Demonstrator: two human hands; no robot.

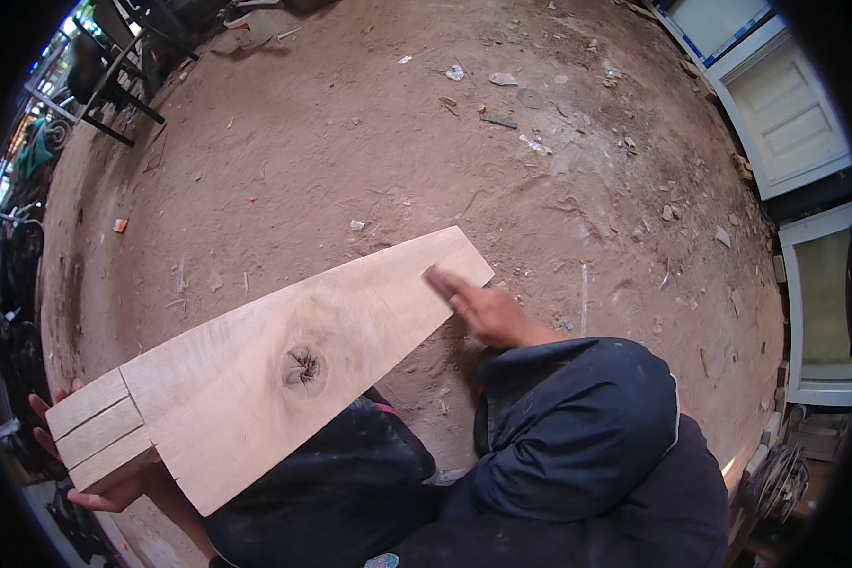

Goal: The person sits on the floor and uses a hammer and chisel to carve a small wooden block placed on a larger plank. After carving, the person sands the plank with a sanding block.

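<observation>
A pale wooden board [237,379] lies slantwise across my thighs, its far right end narrower. A dark, cracked knot [303,367] marks its face, and saw-cut lines run across the stepped tenon-like end [104,435] at lower left. My left hand [114,494] is closed round that end from below, fingers showing past its left edge. At the narrow end, my right hand [492,310] is closed on a small reddish-brown piece [435,278] that looks like folded sandpaper. It presses on the board's top face; the fingers partly hide it.
Bare dirt floor [350,151] spreads ahead, with scraps and a flat grey disc [530,97] on it. White panelled frames [781,109] stand along the right side, above a coil of wire [776,488]. A dark chair [118,85] stands at far left.
</observation>
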